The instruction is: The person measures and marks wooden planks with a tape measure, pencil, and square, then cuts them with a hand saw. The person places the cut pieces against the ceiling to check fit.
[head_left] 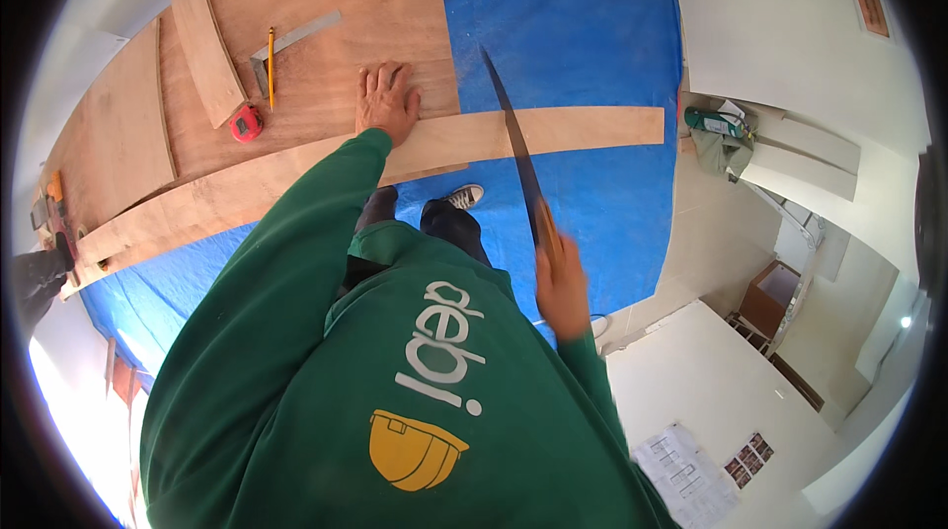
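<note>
My left hand (388, 106) lies open and flat on the plywood sheet (395, 5), its wrist beside a long narrow wooden board (592, 127). My right hand (563, 294) grips the handle of a handsaw (521, 159), closed around it. The saw's dark blade slants up and away to the left, crossing the board where it reaches out past the sheet over the blue tarp. Whether the teeth touch the wood I cannot tell. Left of my left hand lie a yellow pencil (272, 70), a metal try square (308, 32) and a red tape measure (246, 122).
Loose wooden pieces (205, 45) lie on the sheet's left side. A blue tarp (573, 15) spreads beneath the work. Tools with orange parts (55, 188) sit at the far left, near a dark grey shape (39, 282). Paper sheets (684, 475) are at lower right.
</note>
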`<state>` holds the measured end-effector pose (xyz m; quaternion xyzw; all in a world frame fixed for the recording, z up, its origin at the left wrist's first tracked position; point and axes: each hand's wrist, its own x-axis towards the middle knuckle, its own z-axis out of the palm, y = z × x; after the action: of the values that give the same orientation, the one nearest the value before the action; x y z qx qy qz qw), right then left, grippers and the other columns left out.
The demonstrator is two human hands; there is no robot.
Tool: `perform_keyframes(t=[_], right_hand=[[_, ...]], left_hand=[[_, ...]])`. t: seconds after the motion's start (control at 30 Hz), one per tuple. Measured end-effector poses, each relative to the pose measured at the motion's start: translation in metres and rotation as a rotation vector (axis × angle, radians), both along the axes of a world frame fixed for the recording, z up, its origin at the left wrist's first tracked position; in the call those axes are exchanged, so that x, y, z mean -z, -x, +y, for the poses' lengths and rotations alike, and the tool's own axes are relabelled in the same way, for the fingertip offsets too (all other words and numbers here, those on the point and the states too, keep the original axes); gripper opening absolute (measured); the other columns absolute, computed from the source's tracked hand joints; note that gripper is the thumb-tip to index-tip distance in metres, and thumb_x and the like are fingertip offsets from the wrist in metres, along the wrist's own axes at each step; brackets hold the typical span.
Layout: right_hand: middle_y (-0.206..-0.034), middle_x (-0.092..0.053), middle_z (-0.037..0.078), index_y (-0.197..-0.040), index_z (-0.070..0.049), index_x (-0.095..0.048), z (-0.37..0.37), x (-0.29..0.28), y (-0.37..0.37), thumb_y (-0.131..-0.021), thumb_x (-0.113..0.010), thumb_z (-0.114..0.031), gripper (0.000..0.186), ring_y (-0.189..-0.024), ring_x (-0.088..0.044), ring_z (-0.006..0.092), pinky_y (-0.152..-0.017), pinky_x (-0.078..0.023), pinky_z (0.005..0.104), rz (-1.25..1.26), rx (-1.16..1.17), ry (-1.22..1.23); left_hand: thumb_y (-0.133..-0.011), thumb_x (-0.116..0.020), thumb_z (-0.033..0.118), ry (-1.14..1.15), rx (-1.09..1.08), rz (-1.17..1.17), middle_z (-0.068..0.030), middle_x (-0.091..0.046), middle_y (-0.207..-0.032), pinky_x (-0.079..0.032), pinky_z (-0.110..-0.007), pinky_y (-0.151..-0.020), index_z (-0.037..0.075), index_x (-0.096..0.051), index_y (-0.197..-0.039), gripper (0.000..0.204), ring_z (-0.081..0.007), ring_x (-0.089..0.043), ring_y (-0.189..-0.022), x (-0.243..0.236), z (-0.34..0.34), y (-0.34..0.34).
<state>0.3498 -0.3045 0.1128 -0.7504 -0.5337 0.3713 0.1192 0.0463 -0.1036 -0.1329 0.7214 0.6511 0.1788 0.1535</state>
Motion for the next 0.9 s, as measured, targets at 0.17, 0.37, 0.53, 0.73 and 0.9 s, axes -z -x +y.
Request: perform_keyframes(t=[0.17,0.37,0.53,0.73,0.9], right_hand=[[-0.117,-0.074,0.027,-0.154,-0.004,-0.052,-0.072,-0.127,-0.004,-0.111,-0.064,-0.022,0.048,-0.102,-0.077,0.0471,-0.079,-0.061,0.0517,-0.020,0.172,0.278],[-0.112,-0.074,0.034,-0.143,-0.002,-0.057,0.105,0.102,0.019,-0.110,-0.064,-0.024,0.041,-0.106,-0.072,0.0554,-0.085,-0.057,0.0594,0.015,0.019,-0.110],[-0.111,-0.074,0.035,-0.141,-0.004,-0.057,0.149,0.118,0.020,-0.109,-0.063,-0.026,0.039,-0.109,-0.070,0.0571,-0.085,-0.057,0.0619,-0.025,0.004,-0.068],[-0.122,-0.071,0.033,-0.148,-0.001,-0.053,-0.024,-0.070,-0.002,-0.112,-0.062,-0.026,0.045,-0.106,-0.073,0.0534,-0.083,-0.059,0.0580,-0.027,0.014,0.132],[-0.118,-0.072,0.030,-0.152,0.000,-0.052,-0.040,-0.085,-0.005,-0.113,-0.063,-0.025,0.048,-0.101,-0.076,0.0496,-0.081,-0.060,0.0538,0.008,0.087,0.169]], left_hand=[[-0.108,-0.064,0.034,0.031,-0.011,0.001,-0.0136,-0.055,-0.155,-0.020,-0.060,-0.136,0.013,-0.060,-0.154,0.051,-0.0376,-0.044,-0.153,-0.005,-0.008,-0.002],[-0.108,-0.064,0.033,0.022,0.001,-0.027,-0.0134,-0.055,-0.154,-0.020,-0.060,-0.137,0.014,-0.061,-0.153,0.049,-0.0371,-0.044,-0.153,-0.008,0.001,-0.002],[-0.108,-0.065,0.032,-0.008,0.015,-0.033,-0.0134,-0.055,-0.154,-0.022,-0.060,-0.136,0.013,-0.062,-0.152,0.048,-0.0377,-0.045,-0.153,-0.010,0.009,0.000],[-0.108,-0.064,0.032,-0.010,-0.021,-0.021,-0.0139,-0.056,-0.153,-0.024,-0.060,-0.135,0.012,-0.062,-0.152,0.048,-0.0379,-0.046,-0.151,-0.005,0.002,0.001],[-0.108,-0.063,0.033,-0.019,-0.007,0.007,-0.0142,-0.057,-0.153,-0.024,-0.060,-0.135,0.012,-0.062,-0.152,0.048,-0.0375,-0.046,-0.152,-0.006,-0.001,-0.003]])
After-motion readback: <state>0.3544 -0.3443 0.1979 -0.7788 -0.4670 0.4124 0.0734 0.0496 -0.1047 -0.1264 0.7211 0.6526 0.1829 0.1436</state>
